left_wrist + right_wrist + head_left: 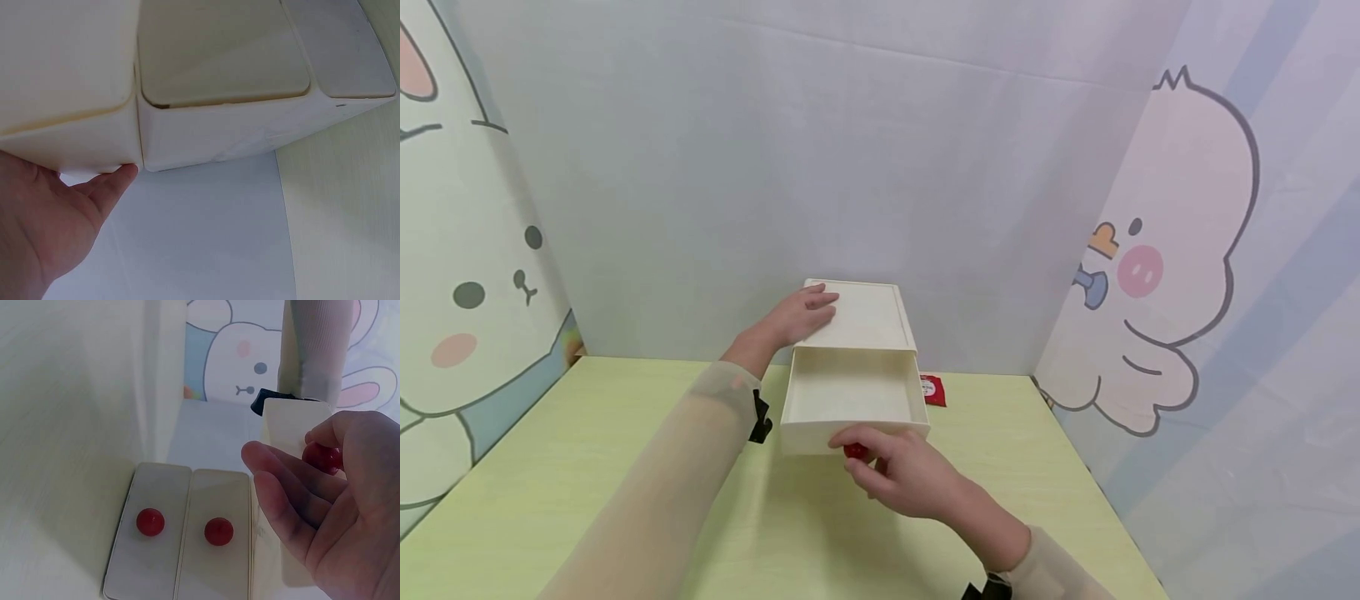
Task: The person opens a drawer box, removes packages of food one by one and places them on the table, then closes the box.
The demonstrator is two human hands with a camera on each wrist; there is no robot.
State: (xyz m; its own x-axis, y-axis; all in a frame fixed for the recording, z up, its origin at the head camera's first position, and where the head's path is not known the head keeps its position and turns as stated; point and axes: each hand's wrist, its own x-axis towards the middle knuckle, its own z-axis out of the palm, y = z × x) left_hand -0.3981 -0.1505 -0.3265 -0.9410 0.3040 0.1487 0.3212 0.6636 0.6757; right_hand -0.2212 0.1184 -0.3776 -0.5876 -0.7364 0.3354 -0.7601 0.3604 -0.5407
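Observation:
A white drawer cabinet [872,312] stands on the table, its top drawer [816,437] pulled out toward me. My left hand [801,315] rests on the cabinet's top near the left edge, fingers spread. In the left wrist view, that hand [56,219] touches the edge of the cabinet's white casing [69,62]. At the drawer's front, my right hand [906,471] pinches a round red knob [855,451]. The right wrist view shows the same knob [322,457] partly covered by fingers. Two lower drawer fronts [153,487], each with a red knob [219,531], are closed.
A small red packet [933,390] lies on the pale yellow-green table [1000,475], right of the cabinet. Behind stands a grey-white curtain [880,167]; printed cartoon figures [1180,250] cover the side panels. Dark straps [761,417] sit at both wrists.

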